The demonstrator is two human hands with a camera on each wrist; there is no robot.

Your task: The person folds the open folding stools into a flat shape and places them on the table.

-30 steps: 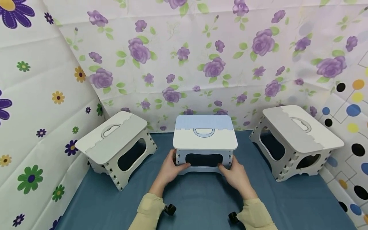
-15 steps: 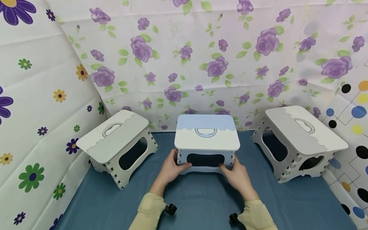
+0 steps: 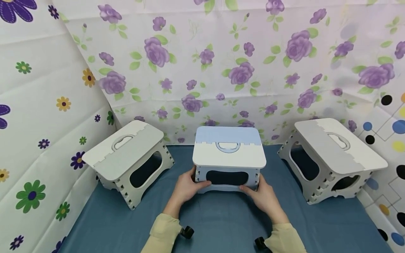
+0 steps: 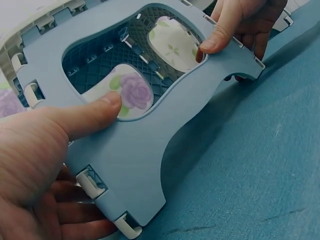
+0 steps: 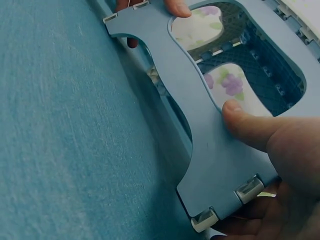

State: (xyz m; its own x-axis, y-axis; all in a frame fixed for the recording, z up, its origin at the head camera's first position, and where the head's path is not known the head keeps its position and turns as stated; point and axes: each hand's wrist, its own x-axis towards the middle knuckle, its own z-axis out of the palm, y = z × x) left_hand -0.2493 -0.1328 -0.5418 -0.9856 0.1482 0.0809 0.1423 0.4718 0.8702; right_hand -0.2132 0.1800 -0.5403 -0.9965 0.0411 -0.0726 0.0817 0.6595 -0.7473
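Blue-and-white stool (image 3: 226, 154), 1: standing upright on the counter (image 3: 224, 223) between 2 grey-and-white stools (image 3: 134, 153). We are gripping its 2 sides, left hand (image 3: 186, 188) and right hand (image 3: 265, 195), fingers (image 4: 75, 212) curling behind, thumbs pressing the front. Change: our right thumb (image 5: 242, 122) is sitting slightly lower; the hold is staying put, apparently keeping the stool steady.

Right hand (image 5: 297, 155) gripping near end of blue stool (image 5: 172, 85); left hand (image 5: 176, 6) at far end; floral cloth (image 5: 232, 87) visible through stool; blue cloth (image 5: 75, 130) alongside.
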